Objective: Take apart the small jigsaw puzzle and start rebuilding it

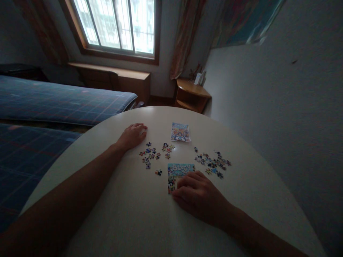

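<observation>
My right hand lies over the lower right part of a jigsaw puzzle. Its fingers are curled together, with the tips down on the puzzle near a pale patch; whatever they pinch is hidden. The puzzle has a light blue top with lettering and colourful pictures below. Resting on the table, my left hand has its fingers loosely stretched out and holds nothing. Loose jigsaw pieces are scattered just to the right of it, and one piece lies apart near the puzzle's left edge. Another cluster of pieces spreads beyond my right hand.
A printed picture sheet lies towards the far side of the round white table. Left of the table are plaid mattresses. A wooden corner shelf stands behind it, and a wall runs along the right.
</observation>
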